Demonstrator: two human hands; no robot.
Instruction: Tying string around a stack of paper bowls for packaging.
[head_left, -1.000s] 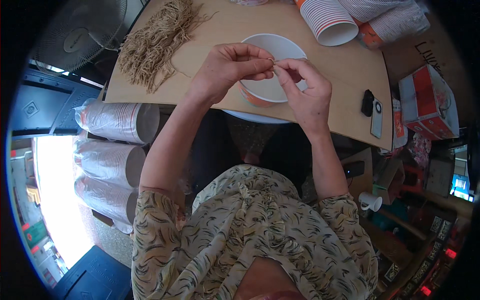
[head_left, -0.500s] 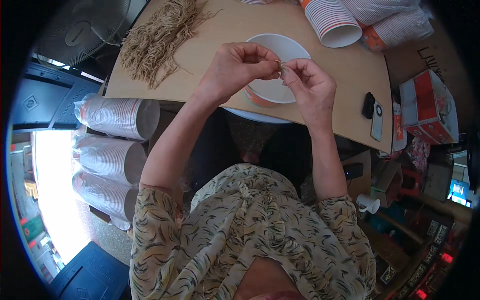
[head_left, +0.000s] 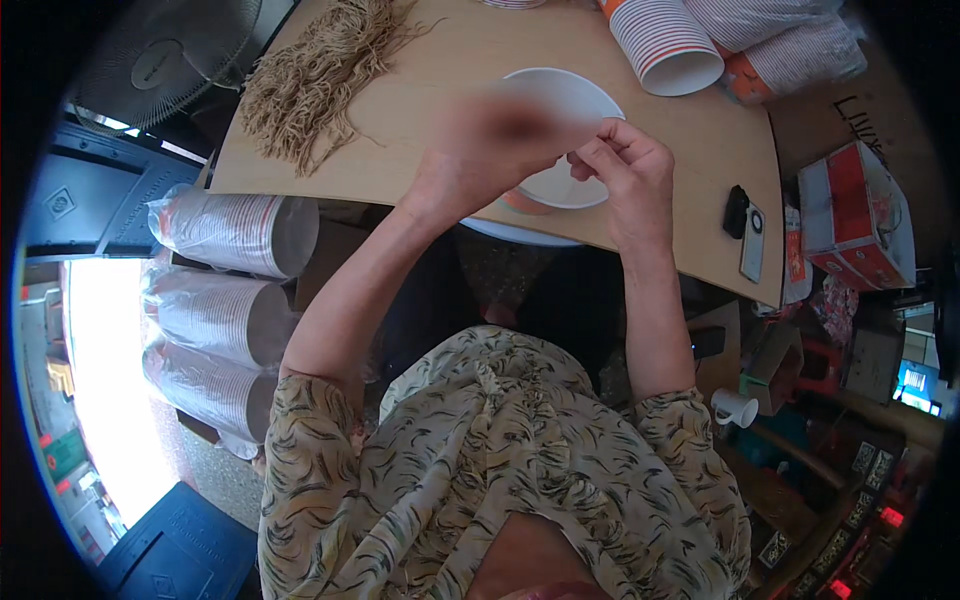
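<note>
Both hands are raised over a white paper bucket (head_left: 580, 90) at the table's near edge. My left hand (head_left: 475, 165) reaches over the bucket's left side, its fingers lost in a blurred patch. Beside it, over the bucket's right rim, my right hand (head_left: 638, 185) has thumb and fingers pinched together. Whatever lies in that pinch is too small or hidden to make out. Part of the bucket's white inside shows below the hands, with an orange patch on its outer wall. A tangled bundle of tan strands (head_left: 320, 85) lies on the table to the left, apart from both hands.
Nested paper buckets (head_left: 665, 50) lie at the table's (head_left: 690, 150) far right, with plastic-wrapped stacks behind. More wrapped stacks (head_left: 220, 232) are left, below table height. A phone (head_left: 753, 245) and a small black object (head_left: 737, 211) rest near the right edge. A fan (head_left: 160, 65) stands far left.
The two hands were close together, fingertips meeting at a small pale thing. Now the left fingers are blurred and that thing no longer shows. The right hand stays nearly in place, still pinched.
</note>
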